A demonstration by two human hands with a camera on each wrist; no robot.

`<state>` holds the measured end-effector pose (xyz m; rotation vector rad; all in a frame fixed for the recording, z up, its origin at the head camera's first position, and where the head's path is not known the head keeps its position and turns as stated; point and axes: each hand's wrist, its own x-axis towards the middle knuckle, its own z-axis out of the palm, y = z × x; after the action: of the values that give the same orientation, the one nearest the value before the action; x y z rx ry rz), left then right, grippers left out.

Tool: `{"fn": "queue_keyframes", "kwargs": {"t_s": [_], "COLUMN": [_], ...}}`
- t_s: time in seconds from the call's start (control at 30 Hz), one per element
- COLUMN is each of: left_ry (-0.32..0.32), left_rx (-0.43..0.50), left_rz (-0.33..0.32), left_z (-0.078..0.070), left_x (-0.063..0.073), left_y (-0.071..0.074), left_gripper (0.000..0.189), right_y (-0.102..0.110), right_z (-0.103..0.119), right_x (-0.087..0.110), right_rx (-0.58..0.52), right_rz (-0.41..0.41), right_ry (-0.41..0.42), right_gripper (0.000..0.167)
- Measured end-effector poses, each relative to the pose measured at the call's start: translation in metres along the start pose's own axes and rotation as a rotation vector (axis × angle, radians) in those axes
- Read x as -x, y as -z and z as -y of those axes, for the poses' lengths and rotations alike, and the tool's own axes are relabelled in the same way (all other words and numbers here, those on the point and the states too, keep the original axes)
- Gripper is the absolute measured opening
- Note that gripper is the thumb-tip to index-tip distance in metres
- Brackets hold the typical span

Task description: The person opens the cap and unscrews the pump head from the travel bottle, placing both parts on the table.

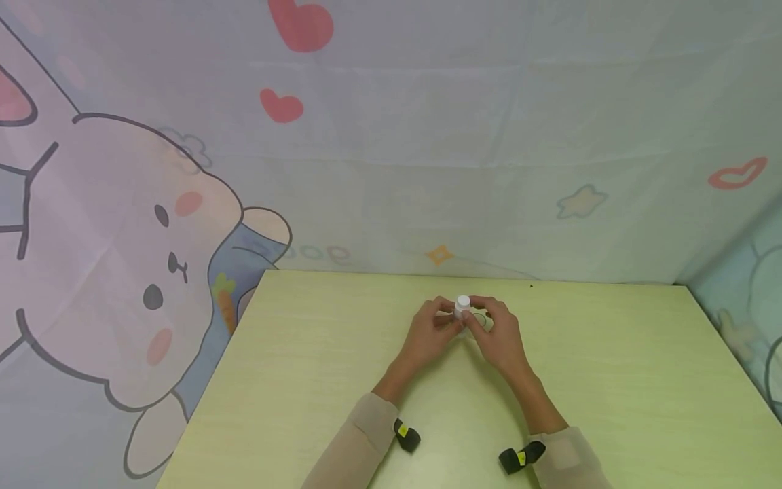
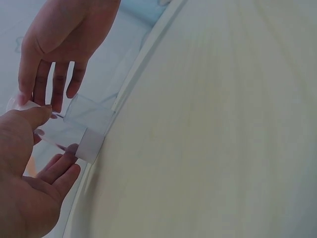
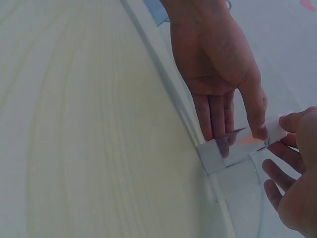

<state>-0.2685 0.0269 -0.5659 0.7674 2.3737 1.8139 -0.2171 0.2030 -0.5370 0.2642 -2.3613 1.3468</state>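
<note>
1. Two beige sleeves [image 1: 360, 438] reach in from the bottom edge of the head view, one near 6 o'clock and one near 5; each wears a black wrist device [image 1: 521, 457] with a yellow mark on its inner side.
2. Left hand [image 1: 429, 336] sits at 8 o'clock from the bottle [image 3: 242, 148], its thumb and fingers curled in a narrow hold on the bottle's clear body.
3. Right hand [image 1: 502, 339] sits at 4 o'clock from the bottle; its thumb and forefinger pinch the white cap [image 1: 463, 300], while its other fingers lie loosely apart in the right wrist view.
4. The bottle is cap-up between both hands, between 4 and 5 o'clock from the middle of the head view. Its lower end is white. I cannot tell whether its base touches the table [image 1: 293, 373].
5. A clear container [image 3: 242, 191] is just beside the bottle, towards 3 o'clock in the head view, where the right hand partly hides it.
6. Behind the pale yellow-green table, at 12 o'clock, hangs a pale backdrop [image 1: 415, 136] with red hearts [image 1: 282, 106]; a cartoon rabbit [image 1: 122, 258] fills its 9 o'clock side.
</note>
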Motion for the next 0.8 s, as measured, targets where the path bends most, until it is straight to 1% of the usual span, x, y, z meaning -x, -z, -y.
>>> {"fn": "queue_keyframes", "kwargs": {"t_s": [0.1, 0.33, 0.57, 0.63, 0.8], "left_ry": [0.012, 0.046, 0.025, 0.028, 0.036], "left_rx": [0.019, -0.013, -0.037, -0.044, -0.097], "left_rz": [0.018, 0.045, 0.065, 0.066, 0.066], "left_z": [0.0001, -0.0017, -0.0025, -0.0033, -0.0064], "left_x": [0.0005, 0.0007, 0.0003, 0.0006, 0.0000], "left_y": [0.0010, 0.0035, 0.0056, 0.0057, 0.0067], "left_gripper": [0.027, 0.025, 0.025, 0.025, 0.028], "right_y": [0.0000, 0.0004, 0.0005, 0.0004, 0.0004], "right_z": [0.0004, 0.0010, -0.0004, -0.0002, 0.0003], "right_x": [0.0000, -0.0002, -0.0001, -0.0003, -0.0009], "right_rx": [-0.004, -0.007, -0.015, -0.016, -0.012], "right_rz": [0.002, -0.001, 0.010, 0.012, 0.012], "right_ry": [0.000, -0.002, 0.001, 0.001, 0.001], "right_gripper": [0.032, 0.032, 0.033, 0.033, 0.032]}}
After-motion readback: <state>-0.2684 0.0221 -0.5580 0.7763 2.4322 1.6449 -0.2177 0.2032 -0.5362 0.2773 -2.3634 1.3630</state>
